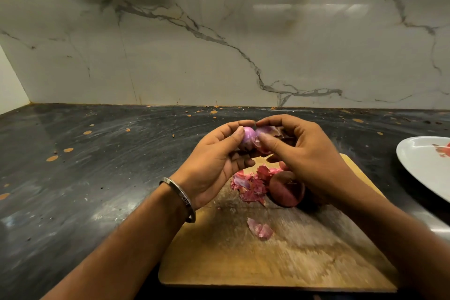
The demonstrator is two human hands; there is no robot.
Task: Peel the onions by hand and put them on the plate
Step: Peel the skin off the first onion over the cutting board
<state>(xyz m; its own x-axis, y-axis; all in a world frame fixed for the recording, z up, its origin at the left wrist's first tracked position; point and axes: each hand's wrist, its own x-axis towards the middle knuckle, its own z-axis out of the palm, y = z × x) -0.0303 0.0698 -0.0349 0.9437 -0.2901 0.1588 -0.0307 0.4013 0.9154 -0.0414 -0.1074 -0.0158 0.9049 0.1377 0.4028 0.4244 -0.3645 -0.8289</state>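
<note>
The onion (253, 137) is up in the air between both hands, above the far end of the cutting board (280, 251), and it's about half stripped: you can see shiny purple flesh on the left side and papery skin flapping off on the right. I'd guess the bare part is pretty slick and the thing is firm and light, so the safe hold is cupping it around the middle like the left hand (214, 165) is doing, thumb on top and fingers curled underneath. The dry skin looks brittle and probably tears off in bits rather than one sheet, so you'd want to grab it close to where it's attached.

The right hand (299, 151) is closed in on the onion's right side, thumb and fingertips pinching that loose skin, so the grip there is on the peel more than the bulb. Both hands are touching the onion and nearly touching each other.

Below them on the board there's a pile of peels (250, 185) and a second onion (287, 189) with its skin on, just beside the pile, plus one stray scrap nearer me. The plate (418, 163) sits off to the right on the dark counter (97, 165), well apart from the hands, with only a bit of something reddish on it that I can't make out
</note>
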